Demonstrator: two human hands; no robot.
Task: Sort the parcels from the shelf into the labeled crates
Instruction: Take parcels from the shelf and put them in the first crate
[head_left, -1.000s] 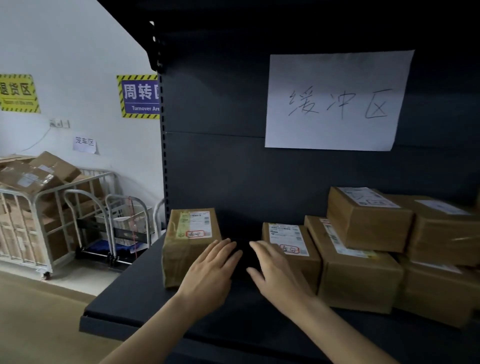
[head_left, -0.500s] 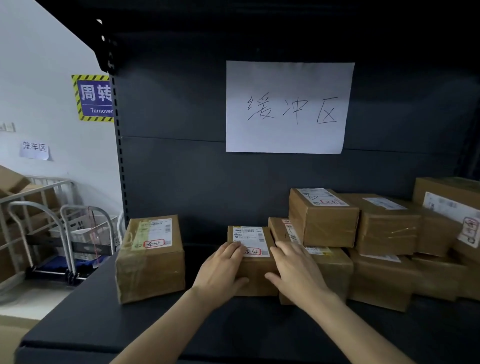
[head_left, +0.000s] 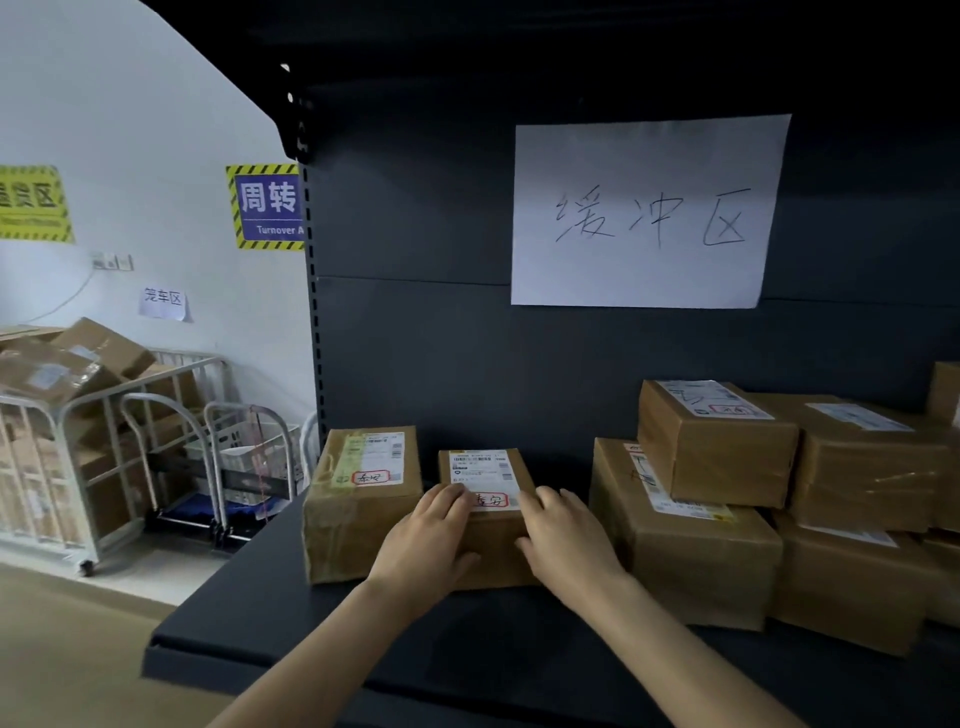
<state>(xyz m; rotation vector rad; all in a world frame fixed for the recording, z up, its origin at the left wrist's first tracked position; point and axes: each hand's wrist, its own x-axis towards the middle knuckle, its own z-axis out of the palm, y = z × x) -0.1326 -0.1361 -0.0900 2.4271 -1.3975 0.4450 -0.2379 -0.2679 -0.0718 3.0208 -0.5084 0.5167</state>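
Note:
A small brown parcel (head_left: 485, 470) with a white label and a red stamp sits on the dark shelf (head_left: 467, 654). My left hand (head_left: 423, 545) grips its left front corner and my right hand (head_left: 563, 540) grips its right front corner. The parcel now rests right beside a larger taped parcel (head_left: 361, 499) on its left. To the right, apart from it, stands a stack of several brown parcels (head_left: 711, 499). No crates are in view.
A white paper sign (head_left: 644, 213) hangs on the shelf's back panel. Left of the shelf upright (head_left: 311, 291) stand metal roll cages with cardboard boxes (head_left: 57, 415) and hand trolleys (head_left: 228, 467) on the floor.
Both hands reached from the bare shelf to the small parcel, closed on it, and slid it left, away from the stack and next to the taped parcel.

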